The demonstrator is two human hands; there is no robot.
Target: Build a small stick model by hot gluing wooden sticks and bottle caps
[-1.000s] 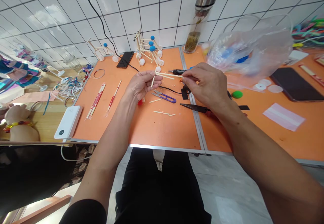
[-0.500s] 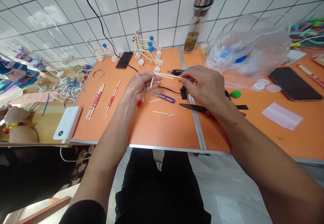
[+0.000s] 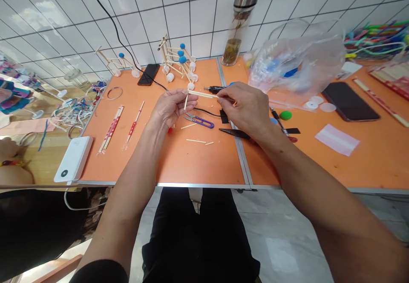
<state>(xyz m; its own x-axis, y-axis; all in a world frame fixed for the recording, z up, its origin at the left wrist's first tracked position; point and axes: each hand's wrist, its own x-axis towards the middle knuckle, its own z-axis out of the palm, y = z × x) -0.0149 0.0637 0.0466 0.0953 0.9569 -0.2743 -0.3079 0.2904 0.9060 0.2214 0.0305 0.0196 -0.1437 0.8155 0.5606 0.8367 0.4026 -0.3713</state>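
Observation:
Above the orange table (image 3: 179, 163), my left hand (image 3: 171, 108) and my right hand (image 3: 246, 106) pinch the two ends of thin wooden sticks (image 3: 203, 94). The left fingers also hold a short stick (image 3: 186, 101) that hangs downward. Both hands are closed on the sticks. Under them lie purple-handled snips (image 3: 200, 121), black scissors (image 3: 234, 133) and loose stick pieces (image 3: 196, 141). A black tool with a cable (image 3: 214, 89) lies just behind the sticks.
A stick model with blue and white balls (image 3: 177, 63) stands at the back beside a phone (image 3: 148, 74). Wrapped chopsticks (image 3: 111, 129), a white power bank (image 3: 73, 158), a glass bottle (image 3: 238, 27), a plastic bag (image 3: 297, 67), a second phone (image 3: 349, 101) and a green ball (image 3: 285, 115) lie around.
The view has shifted so everything sits a little further left and higher. Both hands keep the same grip on the sticks, close together.

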